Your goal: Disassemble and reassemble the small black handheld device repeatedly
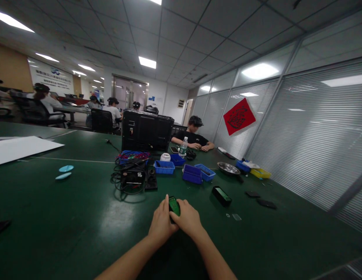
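Between my two hands is a green circuit board (174,206) set in a dark case, close to the tabletop. My left hand (161,221) grips its left side, fingers pointing forward along the edge. From the right, my right hand (187,218) holds the same piece, its thumb across the near part of the board. The lower end of the case is hidden by my hands. To the right lies a black case with a pale screen or board (222,195). Near it are a small white ring (227,215) and a clear plastic piece (236,217).
Ahead stand blue bins (164,167), a black power unit with cables (132,178), a baseball (165,157), a water bottle (183,147) and a metal bowl (228,168). Flat dark pieces (266,203) lie at right, light-blue pieces (66,168) at left. Another person (194,136) sits across.
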A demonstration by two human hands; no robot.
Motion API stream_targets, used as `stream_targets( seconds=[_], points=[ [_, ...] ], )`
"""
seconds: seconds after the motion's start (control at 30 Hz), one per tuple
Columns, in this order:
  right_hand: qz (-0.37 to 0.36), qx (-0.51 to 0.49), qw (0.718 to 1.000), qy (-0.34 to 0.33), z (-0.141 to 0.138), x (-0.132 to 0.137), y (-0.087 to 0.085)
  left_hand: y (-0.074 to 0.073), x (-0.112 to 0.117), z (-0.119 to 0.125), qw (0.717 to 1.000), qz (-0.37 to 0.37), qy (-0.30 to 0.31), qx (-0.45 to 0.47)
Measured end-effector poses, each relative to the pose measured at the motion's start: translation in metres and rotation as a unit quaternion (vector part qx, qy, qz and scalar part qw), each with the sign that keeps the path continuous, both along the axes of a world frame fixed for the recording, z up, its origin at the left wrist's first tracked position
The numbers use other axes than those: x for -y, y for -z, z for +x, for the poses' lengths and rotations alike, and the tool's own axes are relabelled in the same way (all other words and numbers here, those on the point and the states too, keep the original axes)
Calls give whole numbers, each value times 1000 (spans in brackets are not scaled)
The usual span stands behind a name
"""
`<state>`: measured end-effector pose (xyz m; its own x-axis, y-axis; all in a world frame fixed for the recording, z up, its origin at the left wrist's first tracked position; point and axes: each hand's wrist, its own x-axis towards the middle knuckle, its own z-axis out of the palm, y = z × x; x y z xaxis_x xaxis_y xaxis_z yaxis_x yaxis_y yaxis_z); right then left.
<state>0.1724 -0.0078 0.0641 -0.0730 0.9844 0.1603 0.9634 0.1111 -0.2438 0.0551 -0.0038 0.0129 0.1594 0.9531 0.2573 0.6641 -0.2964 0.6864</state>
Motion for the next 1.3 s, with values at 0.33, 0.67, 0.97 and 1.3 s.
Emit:
stream_targets(
  seconds=[0.33,0.67,0.97,1.3],
  points=[
    [-29,-33,999,-2,1,-5,4,4,-8,-9,993,49,-68,85],
    [-15,-97,995,-8,-3,-15,19,12,-13,-12,992,21,25,126],
    [67,-189,980,12,-4,-16,25,19,-17,-12,993,-12,27,118],
    [29,-77,996,44,-3,-20,33,20,-26,-18,966,-26,-83,245]
  ],
)
